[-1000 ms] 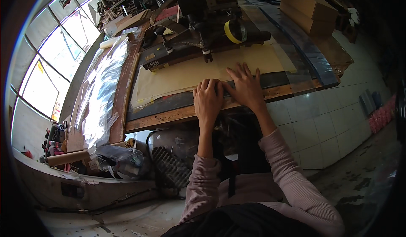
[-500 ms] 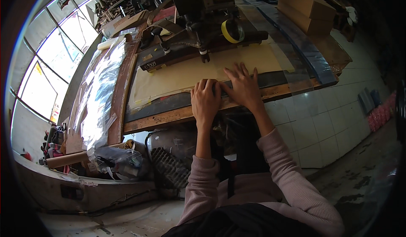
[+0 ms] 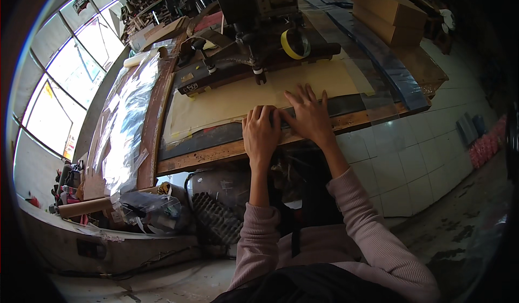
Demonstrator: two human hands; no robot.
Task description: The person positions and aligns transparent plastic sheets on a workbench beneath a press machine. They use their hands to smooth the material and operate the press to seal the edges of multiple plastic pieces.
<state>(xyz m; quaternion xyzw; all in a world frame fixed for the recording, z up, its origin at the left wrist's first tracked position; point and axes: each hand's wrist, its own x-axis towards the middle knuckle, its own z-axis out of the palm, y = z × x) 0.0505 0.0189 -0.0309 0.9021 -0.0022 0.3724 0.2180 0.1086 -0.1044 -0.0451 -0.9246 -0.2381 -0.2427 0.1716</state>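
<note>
A long, pale yellow sheet (image 3: 216, 104) lies across the workbench, over a dark mat (image 3: 208, 138) at the near edge. My right hand (image 3: 313, 118) rests palm down on the sheet, fingers spread and pointing away from me. Beside it, my left hand (image 3: 261, 135) has its fingers bent and pressed together at the sheet's near edge; what is under those fingertips is hidden. The thumbs almost meet. Just beyond the sheet stands a machine with a dark horizontal bar (image 3: 227, 76) and a forked metal fitting (image 3: 260, 76).
A yellow-rimmed tape roll (image 3: 288, 48) is by the bar. Clear plastic film (image 3: 127, 119) covers the left side. Dark bluish plastic strips (image 3: 386, 59) and a cardboard box (image 3: 385, 11) occupy the right. The bench's wooden front edge (image 3: 194, 164) runs below my hands.
Both hands stay almost where they were on the sheet, with only a slight shift. The whole view has tilted a little.
</note>
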